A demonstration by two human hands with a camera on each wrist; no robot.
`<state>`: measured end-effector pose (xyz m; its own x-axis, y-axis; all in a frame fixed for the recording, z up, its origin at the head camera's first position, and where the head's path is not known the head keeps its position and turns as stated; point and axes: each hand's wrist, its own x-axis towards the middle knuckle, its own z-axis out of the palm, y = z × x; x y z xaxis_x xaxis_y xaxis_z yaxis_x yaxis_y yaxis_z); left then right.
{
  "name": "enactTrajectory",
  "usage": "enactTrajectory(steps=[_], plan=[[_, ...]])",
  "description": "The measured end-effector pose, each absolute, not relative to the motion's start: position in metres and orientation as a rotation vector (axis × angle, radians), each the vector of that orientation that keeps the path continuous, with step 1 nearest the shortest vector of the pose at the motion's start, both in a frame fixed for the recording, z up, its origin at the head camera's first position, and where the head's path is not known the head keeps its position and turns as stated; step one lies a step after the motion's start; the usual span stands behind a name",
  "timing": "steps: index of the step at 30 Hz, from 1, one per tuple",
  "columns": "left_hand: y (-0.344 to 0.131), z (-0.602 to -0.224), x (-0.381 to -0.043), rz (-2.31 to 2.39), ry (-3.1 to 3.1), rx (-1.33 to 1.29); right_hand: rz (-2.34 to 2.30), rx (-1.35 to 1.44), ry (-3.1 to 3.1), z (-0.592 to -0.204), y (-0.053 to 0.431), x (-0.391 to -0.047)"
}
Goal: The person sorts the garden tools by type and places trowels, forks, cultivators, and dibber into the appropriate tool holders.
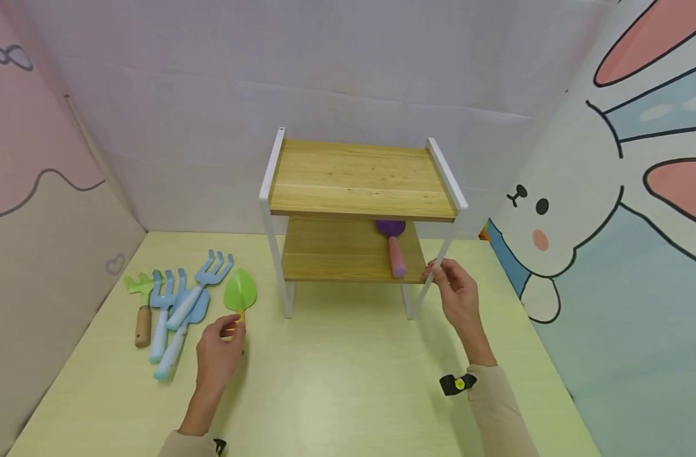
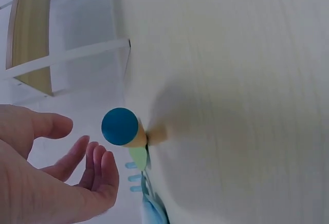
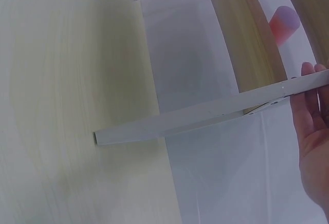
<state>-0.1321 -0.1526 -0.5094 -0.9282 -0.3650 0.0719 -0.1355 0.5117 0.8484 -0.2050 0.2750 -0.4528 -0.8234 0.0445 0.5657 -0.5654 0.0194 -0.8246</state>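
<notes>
Beside the green-bladed hand trowel [image 1: 240, 290], my left hand [image 1: 218, 351] hovers over its handle with fingers loosely bent. The left wrist view shows a gap between those fingers and the handle's blue end [image 2: 120, 126]. A two-tier wooden shelf [image 1: 359, 181] with a white frame stands at the back centre. My right hand [image 1: 460, 298] holds the shelf's right front leg [image 3: 195, 113] at the height of the lower board. On that board lies a purple trowel with a pink handle [image 1: 396, 257], its blade partly hidden under the top board.
Left of the green trowel lie a green rake with a wooden handle [image 1: 143, 324], a blue fork [image 1: 160, 324], another blue fork [image 1: 189, 303] and a blue shovel [image 1: 173, 355], partly overlapping. Printed cloth walls [image 1: 639, 273] border the pale table [image 1: 325, 393].
</notes>
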Motion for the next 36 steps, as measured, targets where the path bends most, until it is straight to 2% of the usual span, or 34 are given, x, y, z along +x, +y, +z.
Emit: enactTrajectory(steps=[15,36], plan=[[-0.173,-0.519,-0.133,-1.556,-2.638,0.519,1.865,0.519,-1.889,-0.453,0.278,-0.202],[-0.178,-0.529,-0.138,-1.594,-2.735,0.511,1.871,0.491,-1.901,-0.451,0.276,-0.200]])
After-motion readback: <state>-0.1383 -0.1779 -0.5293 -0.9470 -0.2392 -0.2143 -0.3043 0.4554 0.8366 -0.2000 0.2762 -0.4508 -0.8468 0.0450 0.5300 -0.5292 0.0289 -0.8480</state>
